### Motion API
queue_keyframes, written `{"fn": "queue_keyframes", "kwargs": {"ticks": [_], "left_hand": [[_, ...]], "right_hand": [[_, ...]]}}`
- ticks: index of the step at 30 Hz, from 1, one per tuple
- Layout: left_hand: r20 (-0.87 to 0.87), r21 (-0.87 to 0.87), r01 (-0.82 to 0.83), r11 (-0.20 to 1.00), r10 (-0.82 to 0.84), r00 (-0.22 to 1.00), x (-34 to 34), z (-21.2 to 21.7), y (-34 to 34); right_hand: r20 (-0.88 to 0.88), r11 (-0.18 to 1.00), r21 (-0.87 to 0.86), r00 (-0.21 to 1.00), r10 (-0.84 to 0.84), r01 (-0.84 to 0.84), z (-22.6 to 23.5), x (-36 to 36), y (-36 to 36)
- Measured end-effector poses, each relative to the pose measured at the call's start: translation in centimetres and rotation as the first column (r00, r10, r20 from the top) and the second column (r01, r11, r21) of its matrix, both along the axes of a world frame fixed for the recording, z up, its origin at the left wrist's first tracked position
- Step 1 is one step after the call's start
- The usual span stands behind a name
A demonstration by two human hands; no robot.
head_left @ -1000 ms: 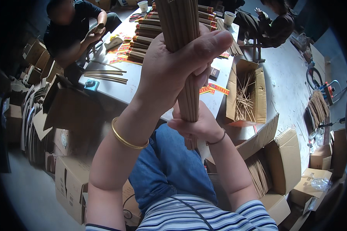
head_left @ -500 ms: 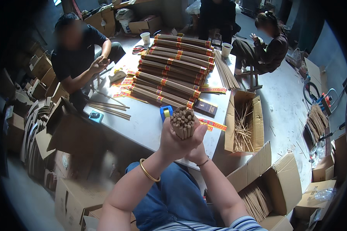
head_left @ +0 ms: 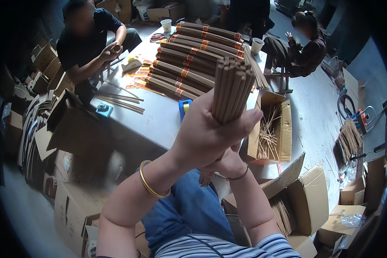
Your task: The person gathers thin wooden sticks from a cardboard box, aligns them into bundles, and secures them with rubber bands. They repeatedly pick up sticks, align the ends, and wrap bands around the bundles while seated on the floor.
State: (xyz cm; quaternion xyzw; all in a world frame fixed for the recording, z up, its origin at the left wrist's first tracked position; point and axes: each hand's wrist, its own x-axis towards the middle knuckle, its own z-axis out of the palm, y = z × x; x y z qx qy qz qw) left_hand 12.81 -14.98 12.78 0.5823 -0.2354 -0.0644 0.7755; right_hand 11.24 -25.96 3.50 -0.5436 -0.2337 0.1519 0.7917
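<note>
1. The fingers [head_left: 248, 121] of the left hand [head_left: 198, 129] are closed around a bundle of brown sticks [head_left: 230, 96]; its upper ends rise above these fingers;
2. The right hand [head_left: 230, 164] is just below, partly hidden; whether its fingers are wide or narrow, I cannot tell;
3. Beyond the fingers, the desk [head_left: 148, 127] carries wrapped bundles [head_left: 182, 72]; a blue tape dispenser [head_left: 182, 112] is nearer;
4. Right of the fingers stands an open carton [head_left: 285, 129], holding loose sticks [head_left: 267, 139].

A white table [head_left: 155, 122] bears banded stick bundles [head_left: 187, 73], scissors [head_left: 157, 38] and cups [head_left: 166, 26].
</note>
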Motion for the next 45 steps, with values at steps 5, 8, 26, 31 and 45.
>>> {"fn": "queue_keyframes", "kwargs": {"ticks": [5, 8, 26, 31, 45], "left_hand": [[0.052, 0.076, -0.081, 0.994, 0.078, 0.996, -1.0, -2.9, 1.2], [-0.419, -0.044, 0.269, 0.962, -0.262, 0.869, -6.3, -6.6, 5.1], [-0.274, 0.732, 0.185, 0.656, 0.035, 0.961, -19.3, -10.0, 9.5], [-0.607, 0.080, 0.639, 0.765, -0.471, 0.640, -17.7, -10.6, 11.7], [-0.400, -0.703, 0.484, 0.520, -0.853, 0.336, -19.8, -14.3, 11.0]], "right_hand": [[-0.321, 0.966, 0.258, 0.945, 0.064, 0.022, 2.3, -3.8, 0.1], [-0.422, 0.937, 0.335, 0.905, 0.056, 0.099, 2.3, -5.2, 0.0], [-0.142, 0.618, 0.778, 0.929, 0.342, -0.109, -2.8, -9.8, 4.5], [0.034, 0.423, 0.874, 0.900, 0.434, -0.237, -3.0, -10.0, 5.4], [0.147, 0.165, 0.948, 0.835, 0.530, -0.271, -2.1, -8.5, 6.2]]}}
